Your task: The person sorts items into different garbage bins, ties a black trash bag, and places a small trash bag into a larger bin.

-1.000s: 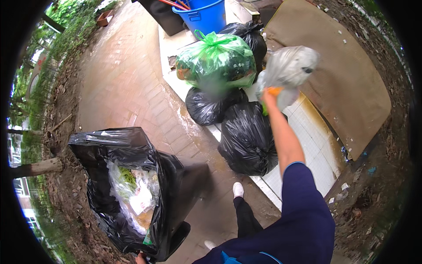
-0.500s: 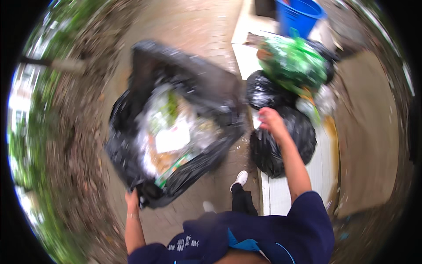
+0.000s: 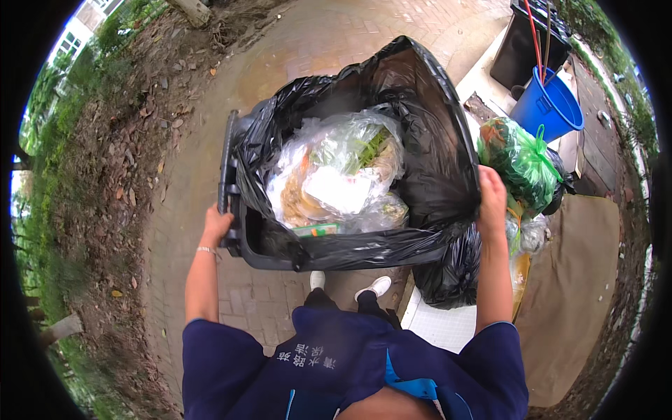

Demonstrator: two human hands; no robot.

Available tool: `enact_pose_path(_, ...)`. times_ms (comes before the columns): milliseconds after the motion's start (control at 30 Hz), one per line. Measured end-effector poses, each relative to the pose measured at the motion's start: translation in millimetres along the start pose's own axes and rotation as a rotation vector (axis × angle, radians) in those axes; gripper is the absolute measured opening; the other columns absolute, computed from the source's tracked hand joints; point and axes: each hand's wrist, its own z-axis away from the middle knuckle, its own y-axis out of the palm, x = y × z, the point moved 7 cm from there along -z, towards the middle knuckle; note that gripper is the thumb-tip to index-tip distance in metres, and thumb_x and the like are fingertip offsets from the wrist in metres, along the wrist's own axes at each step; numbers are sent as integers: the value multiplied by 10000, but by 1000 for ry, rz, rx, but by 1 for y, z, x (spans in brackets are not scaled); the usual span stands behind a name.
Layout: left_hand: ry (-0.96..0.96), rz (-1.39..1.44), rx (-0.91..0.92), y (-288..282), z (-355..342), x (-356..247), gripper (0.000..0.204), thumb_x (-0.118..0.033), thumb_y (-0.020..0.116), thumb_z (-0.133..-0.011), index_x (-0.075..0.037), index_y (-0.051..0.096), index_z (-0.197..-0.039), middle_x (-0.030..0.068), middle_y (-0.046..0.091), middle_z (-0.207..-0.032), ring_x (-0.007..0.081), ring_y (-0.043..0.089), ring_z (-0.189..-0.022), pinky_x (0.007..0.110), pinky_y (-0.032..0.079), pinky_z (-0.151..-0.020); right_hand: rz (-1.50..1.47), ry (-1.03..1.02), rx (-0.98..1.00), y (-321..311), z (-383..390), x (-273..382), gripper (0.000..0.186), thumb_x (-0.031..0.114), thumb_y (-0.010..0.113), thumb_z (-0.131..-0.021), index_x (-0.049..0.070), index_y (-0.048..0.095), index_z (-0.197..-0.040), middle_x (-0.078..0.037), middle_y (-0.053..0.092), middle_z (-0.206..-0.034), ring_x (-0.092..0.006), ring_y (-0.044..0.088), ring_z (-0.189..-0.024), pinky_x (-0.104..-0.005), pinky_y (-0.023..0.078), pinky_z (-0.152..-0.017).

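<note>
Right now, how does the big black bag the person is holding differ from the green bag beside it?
The black bag gapes open, lining a bin; the green bag is knotted shut. The black bag is opaque and larger; the green bag is see-through and smaller. Both hold rubbish.

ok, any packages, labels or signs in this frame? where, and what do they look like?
Small flat green and orange carton: at the near edge of the waste inside the black-lined bin, lying on its side.
White flat wrapper: mid-bin, under clear plastic film.
Tied translucent green bag: beyond the right hand.
No signs or screens.
</note>
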Motion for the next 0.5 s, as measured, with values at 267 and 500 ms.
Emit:
enact_pose_path(267, 668, 331, 280, -6, 70, -105, 1082, -205, 754, -636, 28, 41, -1416, 202, 236, -1443, 285, 247, -1334, 369, 231, -1073, 9, -167, -191, 15, 126, 36, 207, 66, 522, -885, 15, 546, -1084, 11, 547, -991, -42, 472, -855, -183, 362, -778)
enact_pose_path(500, 1105, -107, 450, 41, 140, -138, 615, -133, 728, -600, -45, 482, -1157, 183, 490, -1164, 354, 533, -1019, 381, 478, -796, 392, -289, -55, 181, 154, 43, 158, 0, 492, -864, 47, 595, -974, -21, 583, -943, -96, 533, -800, -216, 428, -711)
